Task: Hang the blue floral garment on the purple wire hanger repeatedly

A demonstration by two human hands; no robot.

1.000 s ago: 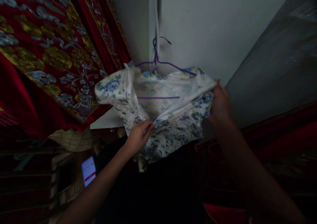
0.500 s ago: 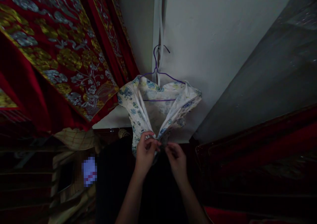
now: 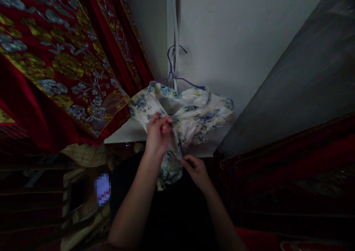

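Note:
A white blouse (image 3: 194, 123) with blue and yellow flowers hangs on a thin purple hanger (image 3: 188, 82) against the wall. Its front is partly open below the collar. My left hand (image 3: 158, 132) is closed at the blouse's upper front, thumb and fingers pinching the edge there. Lower down, my right hand (image 3: 196, 169) pinches the other front edge between thumb and fingers. The cloth is drawn taut toward it, and the blouse's hem bunches below, between my forearms.
Red cloth (image 3: 69, 66) embroidered in gold and silver hangs at the left, touching the blouse's shoulder. A white cable (image 3: 176, 17) runs down the wall (image 3: 235, 32) behind the hanger. A wooden chair or rack (image 3: 66, 191) stands low at the left. Dark red fabric (image 3: 299, 158) lies at the right.
My left hand has moved up from the lower front to near the collar. My right hand stays low, and the right front panel now crosses over the neck opening.

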